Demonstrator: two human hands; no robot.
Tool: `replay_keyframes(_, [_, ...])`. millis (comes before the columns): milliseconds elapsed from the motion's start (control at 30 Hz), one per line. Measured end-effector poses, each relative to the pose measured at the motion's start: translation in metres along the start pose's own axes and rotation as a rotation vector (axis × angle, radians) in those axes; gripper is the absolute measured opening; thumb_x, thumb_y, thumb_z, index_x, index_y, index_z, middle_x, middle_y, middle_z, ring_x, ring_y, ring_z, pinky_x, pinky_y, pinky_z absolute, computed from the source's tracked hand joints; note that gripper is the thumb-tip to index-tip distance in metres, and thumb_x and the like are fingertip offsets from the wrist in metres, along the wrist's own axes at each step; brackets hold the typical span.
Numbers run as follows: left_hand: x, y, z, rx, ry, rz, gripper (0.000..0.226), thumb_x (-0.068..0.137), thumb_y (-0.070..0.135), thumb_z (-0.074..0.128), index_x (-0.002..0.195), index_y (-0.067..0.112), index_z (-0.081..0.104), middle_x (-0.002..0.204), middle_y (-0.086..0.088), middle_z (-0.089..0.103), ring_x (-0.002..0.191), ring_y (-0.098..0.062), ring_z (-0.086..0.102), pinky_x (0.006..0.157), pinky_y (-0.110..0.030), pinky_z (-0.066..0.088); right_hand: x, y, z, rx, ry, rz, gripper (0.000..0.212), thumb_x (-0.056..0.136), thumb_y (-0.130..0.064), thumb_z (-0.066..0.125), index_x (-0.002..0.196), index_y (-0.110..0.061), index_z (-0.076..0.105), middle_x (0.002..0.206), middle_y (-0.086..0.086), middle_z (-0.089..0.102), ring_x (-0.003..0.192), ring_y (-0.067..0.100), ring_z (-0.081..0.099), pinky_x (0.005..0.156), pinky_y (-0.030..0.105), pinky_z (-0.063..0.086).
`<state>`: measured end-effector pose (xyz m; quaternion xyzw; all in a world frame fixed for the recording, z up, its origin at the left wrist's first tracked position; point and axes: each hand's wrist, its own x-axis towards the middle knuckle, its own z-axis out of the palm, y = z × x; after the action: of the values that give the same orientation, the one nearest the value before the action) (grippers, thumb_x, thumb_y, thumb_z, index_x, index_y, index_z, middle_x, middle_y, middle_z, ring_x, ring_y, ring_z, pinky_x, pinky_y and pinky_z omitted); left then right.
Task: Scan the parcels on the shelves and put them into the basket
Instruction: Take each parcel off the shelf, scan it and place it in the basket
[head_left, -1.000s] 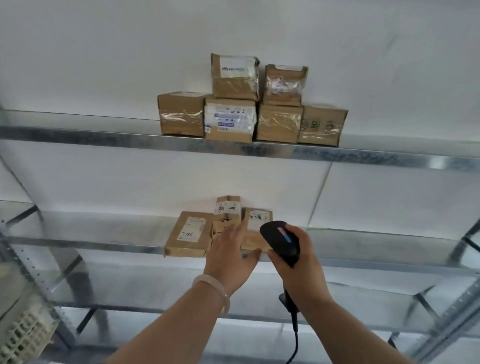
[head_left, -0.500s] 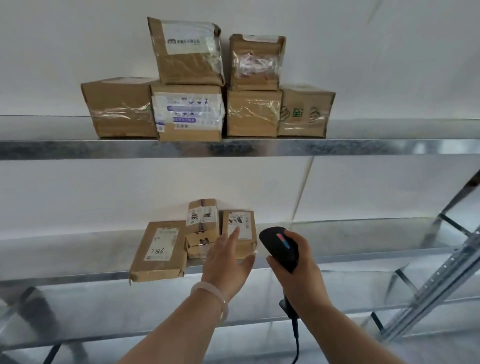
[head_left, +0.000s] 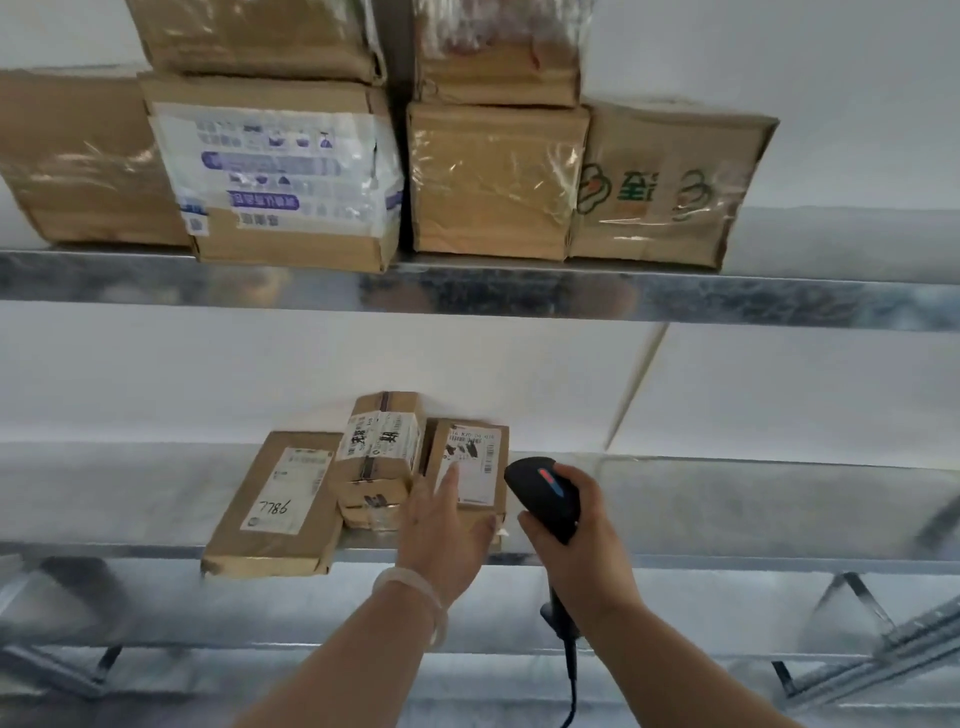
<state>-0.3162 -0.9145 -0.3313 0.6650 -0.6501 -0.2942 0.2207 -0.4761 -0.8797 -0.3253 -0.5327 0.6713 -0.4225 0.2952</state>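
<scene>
- Resting at lower centre, my left hand (head_left: 441, 530) touched, fingers straight, the labelled parcel (head_left: 480, 460) on the lower shelf (head_left: 753, 499).
- My right hand (head_left: 584, 545) gripped the barcode scanner (head_left: 545, 493) just beside it.

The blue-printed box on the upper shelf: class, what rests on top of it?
A brown taped cardboard box rests on the blue-printed box. The picture's top edge cuts that upper box off, so whether anything lies above it cannot be seen.
</scene>
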Motion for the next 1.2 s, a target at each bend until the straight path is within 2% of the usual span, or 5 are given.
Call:
replay_keyframes(667, [0.051,0.011,0.040,-0.033,0.113,-0.248,0.076,0.091,0.040,0.065,0.154,0.018,0.027,0.150,-0.008,0.035,0.140,-0.029,0.031,0.118,-0.041,0.026,0.086,0.038,0.021,0.065,-0.137,0.035,0.057,0.080,-0.034,0.075,0.112,-0.060,0.036,0.097,-0.030,0.056,0.085,-0.003,0.060,0.065,0.018,0.047])
replay_keyframes(800, [0.047,0.011,0.045,-0.040,0.130,-0.232,0.075,0.087,0.041,0.070,0.150,0.019,0.035,0.142,-0.008,0.042,0.131,-0.029,0.039,0.113,-0.044,0.034,0.081,0.041,0.011,0.074,-0.129,0.057,0.057,0.080,-0.036,0.075,0.108,-0.064,0.035,0.099,-0.034,0.054,0.084,-0.011,0.057,0.058,0.006,0.041])
replay_keyframes(1000, [0.056,0.005,0.046,-0.190,0.074,-0.329,0.097,0.089,0.040,0.070,0.159,0.017,0.008,0.151,-0.008,0.036,0.139,-0.028,0.035,0.117,-0.045,0.033,0.086,0.040,0.004,0.081,-0.124,0.068,0.053,0.082,-0.036,0.074,0.113,-0.059,0.037,0.100,-0.030,0.056,0.080,-0.007,0.060,0.057,0.010,0.043])
replay_keyframes(1100, [0.057,0.003,0.048,-0.379,0.035,-0.346,0.067,0.089,0.032,0.073,0.144,0.023,0.036,0.135,-0.001,0.057,0.104,-0.009,0.060,0.081,-0.015,0.053,0.086,0.039,0.005,0.067,-0.139,0.076,0.054,0.083,-0.038,0.073,0.112,-0.061,0.035,0.098,-0.030,0.056,0.080,-0.002,0.061,0.058,0.015,0.044])
replay_keyframes(1200, [0.051,0.000,0.052,-0.467,0.065,-0.291,0.045,0.086,0.026,0.076,0.121,0.031,0.048,0.107,0.013,0.065,0.084,0.007,0.056,0.061,-0.007,0.046,0.079,0.040,0.004,0.078,-0.118,0.063,0.053,0.082,-0.037,0.074,0.112,-0.059,0.037,0.098,-0.032,0.055,0.081,-0.009,0.059,0.056,0.007,0.042])
